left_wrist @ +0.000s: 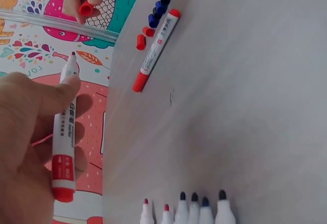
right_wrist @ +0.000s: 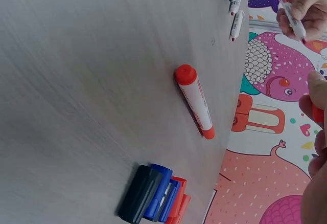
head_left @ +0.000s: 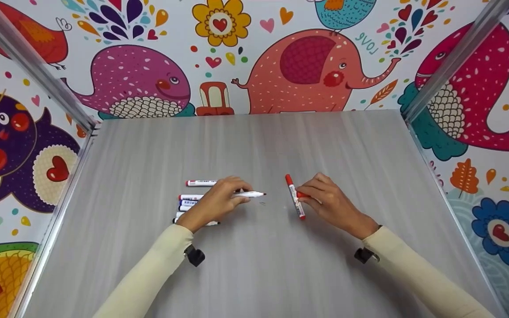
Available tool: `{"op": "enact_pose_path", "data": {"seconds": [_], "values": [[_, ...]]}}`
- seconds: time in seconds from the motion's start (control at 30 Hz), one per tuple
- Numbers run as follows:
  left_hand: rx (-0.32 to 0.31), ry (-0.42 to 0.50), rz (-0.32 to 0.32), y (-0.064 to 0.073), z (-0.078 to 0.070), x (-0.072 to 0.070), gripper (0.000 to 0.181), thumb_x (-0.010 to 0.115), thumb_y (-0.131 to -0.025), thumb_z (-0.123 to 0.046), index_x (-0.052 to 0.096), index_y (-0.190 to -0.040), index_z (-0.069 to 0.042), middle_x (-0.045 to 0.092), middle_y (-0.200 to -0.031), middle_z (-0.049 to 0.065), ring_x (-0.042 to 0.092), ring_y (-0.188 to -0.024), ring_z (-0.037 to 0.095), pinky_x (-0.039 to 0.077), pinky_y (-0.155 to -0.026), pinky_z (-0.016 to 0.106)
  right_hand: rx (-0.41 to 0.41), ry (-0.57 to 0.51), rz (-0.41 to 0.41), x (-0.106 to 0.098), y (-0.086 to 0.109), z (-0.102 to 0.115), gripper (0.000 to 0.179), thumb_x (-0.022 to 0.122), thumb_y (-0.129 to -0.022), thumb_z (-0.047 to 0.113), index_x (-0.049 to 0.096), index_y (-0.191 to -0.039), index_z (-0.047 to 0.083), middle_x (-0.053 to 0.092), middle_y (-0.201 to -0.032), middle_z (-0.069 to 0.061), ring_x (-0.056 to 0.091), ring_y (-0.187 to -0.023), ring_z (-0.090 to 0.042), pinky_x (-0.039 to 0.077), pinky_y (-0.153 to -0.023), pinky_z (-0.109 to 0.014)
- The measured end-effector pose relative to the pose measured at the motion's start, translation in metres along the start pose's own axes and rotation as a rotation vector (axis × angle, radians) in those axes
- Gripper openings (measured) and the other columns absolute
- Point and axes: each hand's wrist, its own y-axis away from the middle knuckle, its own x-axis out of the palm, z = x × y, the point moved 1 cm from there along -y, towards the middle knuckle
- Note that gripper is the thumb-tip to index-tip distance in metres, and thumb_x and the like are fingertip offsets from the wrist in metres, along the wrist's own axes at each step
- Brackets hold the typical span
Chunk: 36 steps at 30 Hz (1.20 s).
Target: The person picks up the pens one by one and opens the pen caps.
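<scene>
My left hand grips an uncapped red whiteboard marker above the table, its tip pointing right in the head view. A red cap is pinched in my right hand, its open end showing in the left wrist view. Between the hands lies a capped red marker, flat on the table. Several uncapped markers lie side by side near my left wrist, partly hidden by that hand in the head view. Black, blue and red caps lie in a row, hidden in the head view.
The grey table has a small dark scribble near its middle. Patterned panels with metal corner posts stand along the back and sides.
</scene>
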Motion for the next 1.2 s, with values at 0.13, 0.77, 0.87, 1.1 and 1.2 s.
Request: {"op": "enact_pose_path", "data": {"seconds": [0.13, 0.77, 0.87, 1.1, 1.2], "values": [[0.004, -0.012, -0.04, 0.001, 0.01, -0.004, 0.017, 0.081, -0.099, -0.006, 0.082, -0.116, -0.006, 0.074, -0.109, 0.004, 0.068, -0.101, 0.02, 0.058, -0.089, 0.042, 0.038, -0.036, -0.004, 0.0, 0.0, -0.003, 0.042, 0.092, -0.081, -0.009, 0.08, -0.119, 0.004, 0.079, -0.109, -0.002, 0.06, -0.093, -0.019, 0.05, -0.082, -0.025], [-0.037, 0.003, -0.13, 0.004, 0.048, -0.019, 0.018, 0.082, -0.095, 0.004, 0.081, -0.112, -0.004, 0.077, -0.111, 0.007, 0.071, -0.105, 0.025, 0.06, -0.092, 0.047, 0.072, -0.022, 0.003, 0.001, -0.002, -0.013, 0.036, 0.09, -0.082, -0.012, 0.078, -0.111, 0.005, 0.075, -0.108, -0.003, 0.062, -0.095, -0.019, 0.053, -0.074, -0.026], [-0.059, 0.003, -0.135, 0.005, 0.053, -0.021, 0.017, 0.082, -0.096, 0.003, 0.081, -0.112, -0.003, 0.077, -0.113, 0.008, 0.071, -0.107, 0.027, 0.059, -0.096, 0.049, 0.058, -0.016, -0.001, 0.001, -0.003, -0.014, 0.035, 0.09, -0.082, -0.012, 0.078, -0.11, 0.004, 0.074, -0.107, -0.003, 0.062, -0.094, -0.019, 0.049, -0.074, -0.024], [-0.092, -0.006, -0.142, 0.008, 0.064, -0.025, 0.018, 0.081, -0.097, 0.002, 0.081, -0.113, -0.005, 0.077, -0.113, 0.007, 0.069, -0.11, 0.027, 0.057, -0.098, 0.049, 0.108, -0.02, 0.037, -0.002, -0.001, -0.015, 0.027, 0.088, -0.089, -0.005, 0.079, -0.112, 0.006, 0.075, -0.109, -0.003, 0.062, -0.097, -0.019, 0.047, -0.08, -0.018], [-0.099, -0.012, -0.151, 0.01, 0.07, -0.026, 0.017, 0.081, -0.097, 0.003, 0.081, -0.113, -0.004, 0.077, -0.112, 0.008, 0.069, -0.109, 0.028, 0.056, -0.098, 0.05, 0.115, -0.017, 0.042, -0.002, 0.0, -0.016, 0.027, 0.088, -0.089, -0.005, 0.079, -0.112, 0.006, 0.075, -0.109, -0.003, 0.062, -0.097, -0.019, 0.048, -0.081, -0.017]]}}
